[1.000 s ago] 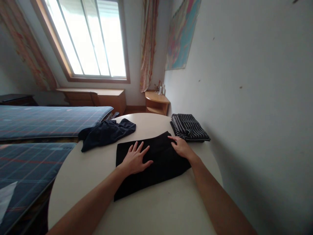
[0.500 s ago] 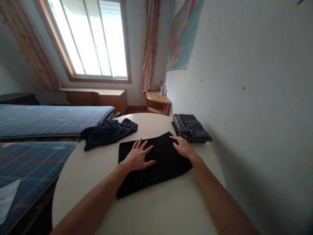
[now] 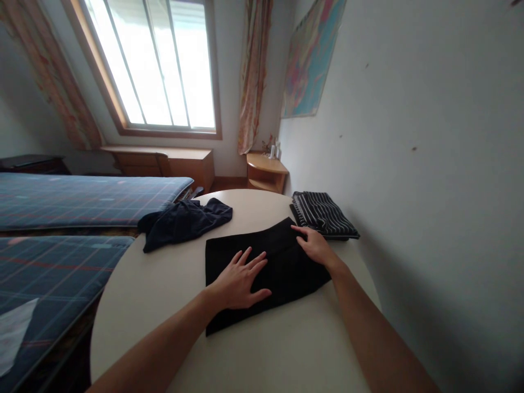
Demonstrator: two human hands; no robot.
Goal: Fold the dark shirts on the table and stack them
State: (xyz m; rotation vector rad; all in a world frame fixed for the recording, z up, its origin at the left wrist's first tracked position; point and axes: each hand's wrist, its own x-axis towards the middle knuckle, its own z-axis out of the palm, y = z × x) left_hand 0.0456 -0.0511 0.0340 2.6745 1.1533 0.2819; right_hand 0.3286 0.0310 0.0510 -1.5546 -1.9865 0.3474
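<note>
A folded black garment (image 3: 278, 251) lies flat on the round cream table (image 3: 254, 360); its exact kind does not show. My left hand (image 3: 241, 281) rests on its left half, palm down with the fingers spread. At its far right corner is my right hand (image 3: 315, 248), touching the cloth with index finger and thumb apart and nothing held between them. Just beyond that hand sits a folded pile of black-and-white striped clothing (image 3: 323, 213). A crumpled dark navy garment (image 3: 186, 221) is at the table's far left.
Two plaid mattresses (image 3: 82, 202) stand left of the table, with a white sheet (image 3: 16, 333) on the nearer one. A white wall (image 3: 429, 218) runs close along the right. A wooden corner shelf (image 3: 268, 164) and a desk (image 3: 184, 155) are behind.
My left hand has slid toward me across the black garment, still spread. My right hand stays by the far right corner. The whole view has shifted slightly.
</note>
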